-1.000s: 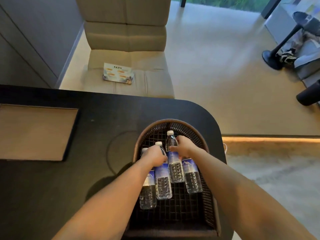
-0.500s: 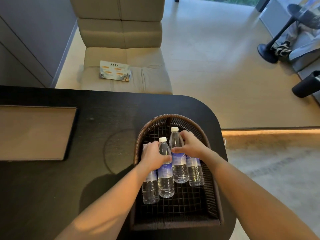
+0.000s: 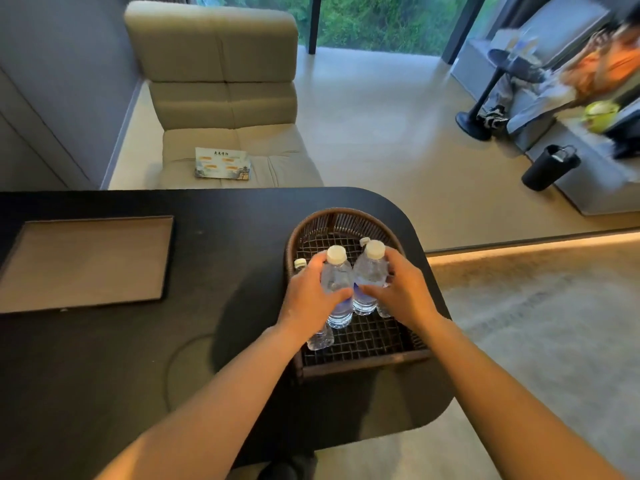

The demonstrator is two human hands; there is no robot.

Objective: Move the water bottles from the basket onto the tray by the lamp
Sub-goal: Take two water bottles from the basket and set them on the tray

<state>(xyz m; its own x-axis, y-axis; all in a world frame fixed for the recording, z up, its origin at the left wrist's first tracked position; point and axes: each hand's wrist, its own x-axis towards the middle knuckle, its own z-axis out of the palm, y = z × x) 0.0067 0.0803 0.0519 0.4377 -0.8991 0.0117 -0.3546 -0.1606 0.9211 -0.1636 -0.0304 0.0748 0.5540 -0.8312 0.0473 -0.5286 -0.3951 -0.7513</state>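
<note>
Both bottles (image 3: 337,285) now lifted, fingers (image 3: 313,271) wrapped around.

Single head-mounted wide-angle view, looking forward and steeply down from above the table (image 3: 104,358) edge. Both forearms enter from the bottom; hands and basket (image 3: 346,216) sit close, centre-frame.

I see four clear white-capped water bottles (image 3: 337,289) in a dark woven basket (image 3: 346,220); two stand raised and upright, touching, two lie beneath. The flat tan tray (image 3: 86,261) sits well apart.
</note>
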